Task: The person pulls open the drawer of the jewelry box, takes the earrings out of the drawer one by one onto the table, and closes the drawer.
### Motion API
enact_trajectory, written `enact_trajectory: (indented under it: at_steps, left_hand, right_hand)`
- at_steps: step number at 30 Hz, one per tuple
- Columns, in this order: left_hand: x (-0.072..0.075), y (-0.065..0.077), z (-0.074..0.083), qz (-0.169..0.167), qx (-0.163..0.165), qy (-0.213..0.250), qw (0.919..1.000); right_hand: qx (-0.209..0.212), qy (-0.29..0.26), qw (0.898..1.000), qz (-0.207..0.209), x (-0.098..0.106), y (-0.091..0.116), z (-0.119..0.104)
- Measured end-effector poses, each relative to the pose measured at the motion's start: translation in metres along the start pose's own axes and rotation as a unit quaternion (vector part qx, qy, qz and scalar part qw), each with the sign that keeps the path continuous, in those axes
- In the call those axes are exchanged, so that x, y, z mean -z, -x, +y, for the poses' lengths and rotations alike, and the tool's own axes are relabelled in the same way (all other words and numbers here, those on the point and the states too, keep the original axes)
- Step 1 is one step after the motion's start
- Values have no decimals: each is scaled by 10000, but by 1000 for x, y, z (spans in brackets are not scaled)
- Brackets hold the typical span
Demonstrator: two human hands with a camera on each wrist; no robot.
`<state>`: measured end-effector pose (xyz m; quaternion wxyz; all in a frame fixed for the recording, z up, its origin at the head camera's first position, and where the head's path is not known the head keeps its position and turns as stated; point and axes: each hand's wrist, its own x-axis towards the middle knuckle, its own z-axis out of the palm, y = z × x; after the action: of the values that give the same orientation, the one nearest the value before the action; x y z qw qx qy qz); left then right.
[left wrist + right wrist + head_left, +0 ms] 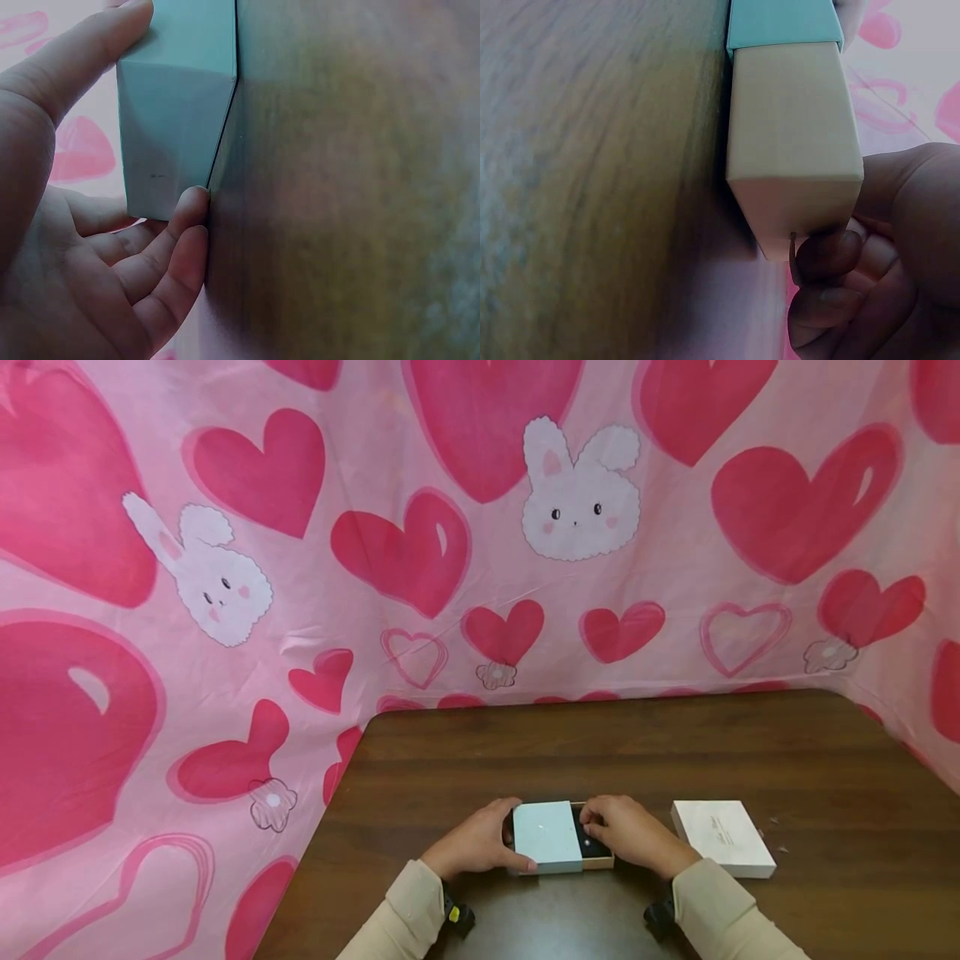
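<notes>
A small drawer box lies on the table in the head view. Its pale blue sleeve (543,833) covers the left part, and a tan drawer (795,112) with a black inside (588,843) sticks out to the right. My left hand (476,839) grips the sleeve at its left end, thumb along the near side, fingers round the end (165,142). At the drawer's outer end is my right hand (633,831), its curled fingers against the end wall beside a thin brown tab (793,259). The thumb reaches over the top, its tip hidden in the right wrist view.
A flat white box (723,837) with small print lies right of my right hand. Little clear scraps (780,847) are beside it. The brown wooden table (600,743) meets a pink heart-and-rabbit cloth (570,610) at the back and left.
</notes>
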<state>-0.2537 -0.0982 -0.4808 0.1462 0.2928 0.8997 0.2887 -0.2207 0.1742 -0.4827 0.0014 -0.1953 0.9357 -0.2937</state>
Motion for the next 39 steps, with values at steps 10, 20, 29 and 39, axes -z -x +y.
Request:
enact_trajectory:
  at_steps: [10,20,29,39]
  left_hand:
    - [0,2,1,25,11,2,10000]
    - [-2,2,-2,20,2,9,10000]
    - [-1,2,-1,-1,89,64,9999]
    - [0,1,1,0,98,104,9999]
  right_hand:
    - [-34,-42,10000,-4,-1,0,0]
    - [-18,27,10000,-54,-2,0,0]
    - [-15,96,9999,-45,0,0,0]
    - [254,194,9994,150,7,2,0]
